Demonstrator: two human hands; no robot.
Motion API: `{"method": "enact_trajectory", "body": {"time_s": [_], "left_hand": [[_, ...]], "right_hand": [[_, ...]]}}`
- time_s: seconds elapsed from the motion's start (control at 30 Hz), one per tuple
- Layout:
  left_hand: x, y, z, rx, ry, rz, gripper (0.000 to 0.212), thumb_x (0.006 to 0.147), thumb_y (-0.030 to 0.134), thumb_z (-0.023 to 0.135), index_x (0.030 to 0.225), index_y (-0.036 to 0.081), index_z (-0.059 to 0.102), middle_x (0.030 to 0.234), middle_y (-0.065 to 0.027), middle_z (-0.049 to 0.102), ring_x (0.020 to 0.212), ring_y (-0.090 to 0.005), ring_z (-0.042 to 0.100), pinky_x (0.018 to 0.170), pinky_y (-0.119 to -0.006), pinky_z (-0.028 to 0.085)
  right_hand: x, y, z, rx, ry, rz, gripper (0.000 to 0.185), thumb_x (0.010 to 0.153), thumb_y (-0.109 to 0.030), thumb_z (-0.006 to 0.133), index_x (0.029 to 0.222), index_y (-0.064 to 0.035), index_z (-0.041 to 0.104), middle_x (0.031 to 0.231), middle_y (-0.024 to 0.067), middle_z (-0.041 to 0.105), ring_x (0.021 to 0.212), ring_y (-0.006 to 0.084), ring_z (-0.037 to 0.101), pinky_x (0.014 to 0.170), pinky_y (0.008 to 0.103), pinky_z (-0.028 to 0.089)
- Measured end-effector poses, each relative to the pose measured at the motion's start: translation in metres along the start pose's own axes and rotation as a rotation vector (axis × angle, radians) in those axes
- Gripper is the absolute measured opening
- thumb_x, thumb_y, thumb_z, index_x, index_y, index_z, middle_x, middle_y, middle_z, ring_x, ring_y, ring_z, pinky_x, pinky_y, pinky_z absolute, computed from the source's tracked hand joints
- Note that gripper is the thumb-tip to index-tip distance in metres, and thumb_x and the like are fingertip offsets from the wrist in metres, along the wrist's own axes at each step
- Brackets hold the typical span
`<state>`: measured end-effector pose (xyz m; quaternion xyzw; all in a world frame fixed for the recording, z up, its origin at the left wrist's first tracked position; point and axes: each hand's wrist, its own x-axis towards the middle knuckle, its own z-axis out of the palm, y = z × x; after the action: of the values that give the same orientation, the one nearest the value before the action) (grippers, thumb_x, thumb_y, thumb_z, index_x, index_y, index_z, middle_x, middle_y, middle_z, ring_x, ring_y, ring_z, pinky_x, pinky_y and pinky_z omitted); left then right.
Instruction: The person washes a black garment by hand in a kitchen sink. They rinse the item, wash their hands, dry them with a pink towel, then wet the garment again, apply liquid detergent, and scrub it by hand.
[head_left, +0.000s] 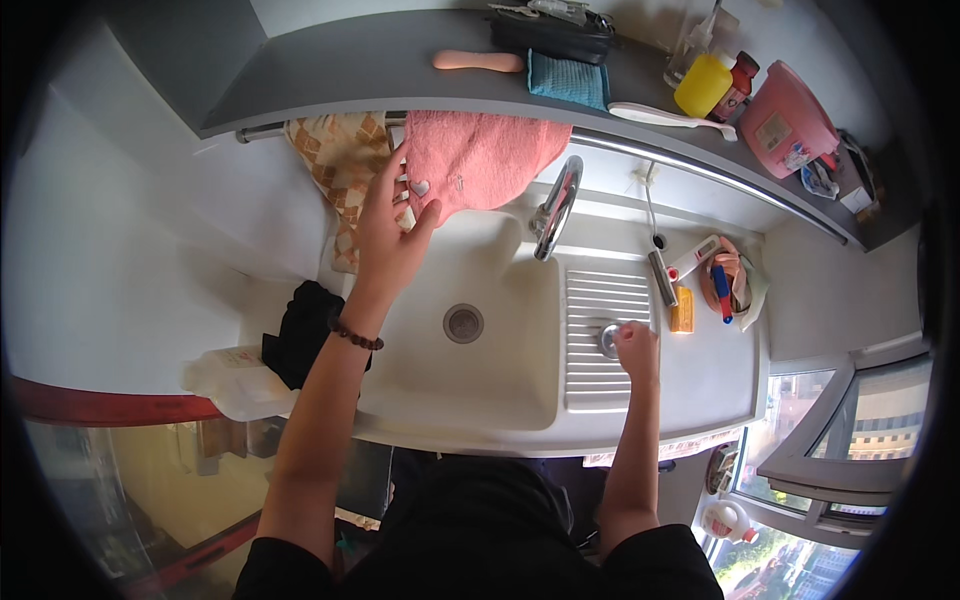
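Observation:
My left hand (395, 232) is raised at the lower left edge of a pink towel (487, 161) hanging from a metal rail. Its fingers are spread, with the thumb by the towel's lower corner; whether they touch the cloth is hard to tell. Beside it hangs a tan checked towel (341, 161). My right hand (639, 350) is closed at the rim of a small round metal piece (609, 341), perhaps a drain stopper, over the ribbed washboard (592, 386). Between my hands lies the white sink basin (480, 382), its drain (463, 323) uncovered by water.
A chrome faucet (559, 210) rises behind the basin. Yellow soap (682, 310), a brush (697, 257) and a bowl of cloths (739, 285) stand right. Black cloth (307, 330) lies left on a plastic jug (240, 386). The grey shelf (360, 60) overhead holds a pink bucket (787, 120).

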<state>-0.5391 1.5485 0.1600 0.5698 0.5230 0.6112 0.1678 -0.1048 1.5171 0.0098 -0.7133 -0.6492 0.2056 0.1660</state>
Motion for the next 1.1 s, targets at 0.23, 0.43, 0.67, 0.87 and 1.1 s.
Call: {"method": "enact_trajectory", "body": {"time_s": [0.23, 0.43, 0.67, 0.87, 1.1], "left_hand": [[-0.089, -0.028, -0.011, 0.119, 0.025, -0.153, 0.050, 0.094, 0.012, 0.075, 0.139, 0.005, 0.057, 0.135, -0.0120, 0.063, 0.123, -0.0252, 0.062, 0.097, -0.039, 0.054], [-0.211, -0.106, -0.015, 0.101, -0.062, -0.659, 0.040, 0.097, 0.017, 0.071, 0.133, 0.003, 0.059, 0.132, -0.0137, 0.065, 0.119, -0.0256, 0.065, 0.094, -0.039, 0.056], [-0.290, -0.178, -0.001, 0.229, -0.204, -0.946, 0.042, 0.098, 0.018, 0.066, 0.137, 0.005, 0.059, 0.135, -0.0166, 0.065, 0.121, -0.0312, 0.065, 0.101, -0.043, 0.054], [-0.306, -0.207, 0.015, 0.284, -0.263, -1.043, 0.042, 0.100, 0.018, 0.063, 0.140, 0.004, 0.058, 0.135, -0.0170, 0.065, 0.122, -0.0299, 0.066, 0.103, -0.044, 0.053], [-0.325, -0.215, -0.004, 0.253, -0.367, -1.199, 0.041, 0.102, 0.020, 0.063, 0.140, 0.006, 0.059, 0.135, -0.0164, 0.066, 0.120, -0.0294, 0.067, 0.102, -0.042, 0.054]], "right_hand": [[-0.001, 0.035, 0.051, -0.050, 0.003, 0.035, 0.019, 0.083, -0.006, 0.075, 0.101, -0.0014, 0.071, 0.104, 0.0213, 0.068, 0.098, 0.0419, 0.069, 0.086, 0.0499, 0.056], [0.021, -0.033, 0.099, 0.117, 0.003, -0.308, 0.010, 0.085, -0.003, 0.071, 0.093, -0.0008, 0.066, 0.086, 0.0169, 0.068, 0.078, 0.0347, 0.070, 0.070, 0.0445, 0.057], [0.013, -0.118, 0.301, 0.131, -0.406, -0.332, 0.015, 0.093, -0.007, 0.069, 0.107, -0.0052, 0.067, 0.109, 0.0190, 0.068, 0.097, 0.0384, 0.071, 0.082, 0.0494, 0.060], [0.016, -0.108, 0.377, -0.063, -0.415, -0.278, 0.014, 0.091, -0.008, 0.069, 0.104, -0.0052, 0.066, 0.110, 0.0208, 0.066, 0.102, 0.0431, 0.067, 0.085, 0.0518, 0.057], [0.012, -0.096, 0.405, -0.097, -0.433, -0.324, 0.013, 0.094, -0.006, 0.064, 0.107, -0.0045, 0.065, 0.110, 0.0209, 0.065, 0.103, 0.0442, 0.067, 0.086, 0.0528, 0.057]]}}
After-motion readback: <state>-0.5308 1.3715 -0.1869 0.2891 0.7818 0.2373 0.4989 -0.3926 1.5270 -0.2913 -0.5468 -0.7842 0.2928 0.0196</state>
